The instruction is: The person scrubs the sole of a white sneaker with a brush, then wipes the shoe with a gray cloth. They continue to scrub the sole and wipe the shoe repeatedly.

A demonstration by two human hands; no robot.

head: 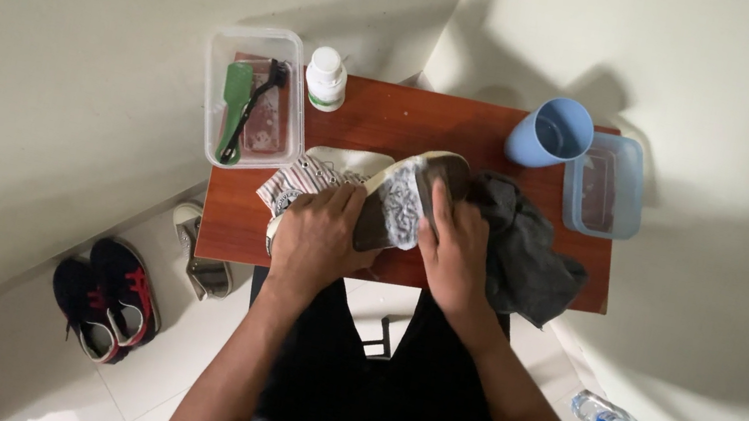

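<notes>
A cream shoe (pixel 443 163) with a brown sole lies on its side in the middle of the small red-brown table (pixel 389 122). My left hand (pixel 319 237) grips its near end. My right hand (pixel 455 244) presses a white patterned cloth (pixel 402 207) against the sole. A second patterned cloth (pixel 304 178) lies under the shoe at the left. A dark grey rag (pixel 529 257) is bunched just right of my right hand.
A clear tub (pixel 212 92) with a green brush and a black brush hangs over the table's left edge. A white bottle (pixel 326 79), a blue cup (pixel 550 133) and a blue tub (pixel 630 198) stand at the back. Shoes (pixel 106 298) and a water bottle (pixel 608 419) lie on the floor.
</notes>
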